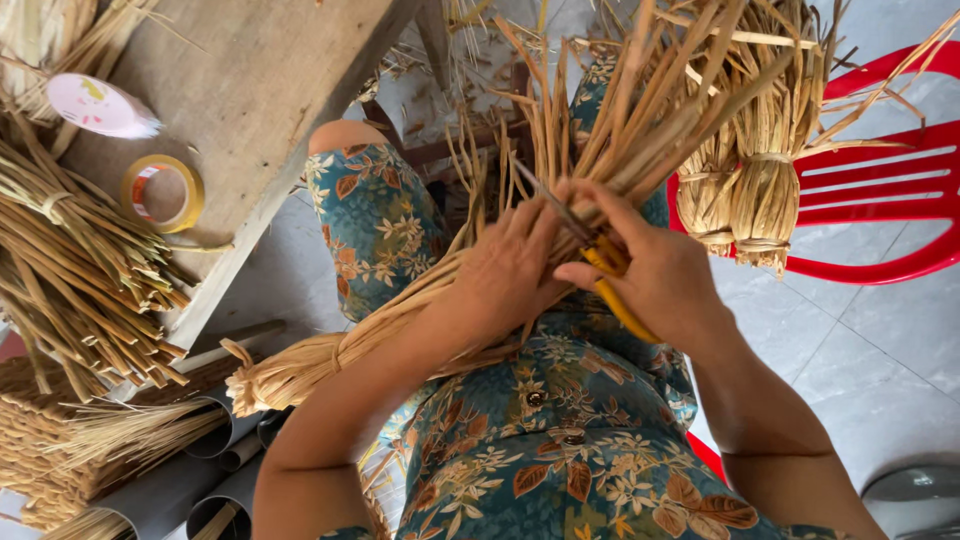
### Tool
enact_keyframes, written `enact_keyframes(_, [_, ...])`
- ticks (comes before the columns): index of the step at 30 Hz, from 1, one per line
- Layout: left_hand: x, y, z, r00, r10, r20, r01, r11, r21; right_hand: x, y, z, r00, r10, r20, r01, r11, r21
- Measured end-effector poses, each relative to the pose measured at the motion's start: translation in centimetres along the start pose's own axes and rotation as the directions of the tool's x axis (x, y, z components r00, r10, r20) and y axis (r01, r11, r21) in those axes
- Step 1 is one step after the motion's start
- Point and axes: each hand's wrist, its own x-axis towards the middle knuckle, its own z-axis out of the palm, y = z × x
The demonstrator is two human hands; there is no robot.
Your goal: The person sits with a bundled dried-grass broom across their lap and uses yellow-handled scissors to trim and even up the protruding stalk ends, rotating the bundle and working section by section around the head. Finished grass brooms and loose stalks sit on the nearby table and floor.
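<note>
My left hand grips a long bundle of dried straw-coloured stalks that lies across my lap, its tied end pointing down left. My right hand holds yellow-handled scissors, the blades reaching up left into the loose stalk ends that fan upward. The two hands touch at the middle of the bundle. I wear a blue floral garment.
A wooden table at the left carries a yellow tape roll, a pink oval object and cut stalk bundles. Tied bundles rest on a red plastic chair. Grey pipes stand below left.
</note>
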Motion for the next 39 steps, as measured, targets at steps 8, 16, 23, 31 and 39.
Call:
enact_keyframes(8, [2.5, -7.9, -5.4, 0.849, -0.367, 0.381, 0.476, 0.844, -0.247, -1.7, 5.9, 0.1, 0.924, 0.252, 0.287, -0.178, 0.949, -0.262])
enact_keyframes(16, [2.5, -10.1, 2.6, 0.153, -0.29, 0.945, 0.827, 0.56, 0.039, -3.0, 6.8, 1.5, 0.872, 0.353, 0.34, -0.278, 0.928, -0.25])
enact_keyframes(23, [-1.3, -8.0, 5.6, 0.52, -0.034, 0.853, 0.852, -0.042, -0.521, -3.7, 6.2, 0.7, 0.888, 0.311, 0.339, -0.293, 0.95, -0.106])
enact_keyframes(31, [4.3, -4.5, -3.3, 0.854, -0.295, 0.429, 0.501, 0.688, -0.525, -4.4, 6.4, -0.9, 0.969, 0.17, 0.182, -0.212, 0.946, 0.246])
enact_keyframes(39, [7.7, -1.6, -3.9, 0.928, -0.352, 0.123, 0.355, 0.935, -0.007, -6.1, 6.1, -2.4, 0.922, 0.256, 0.29, -0.348, 0.876, 0.333])
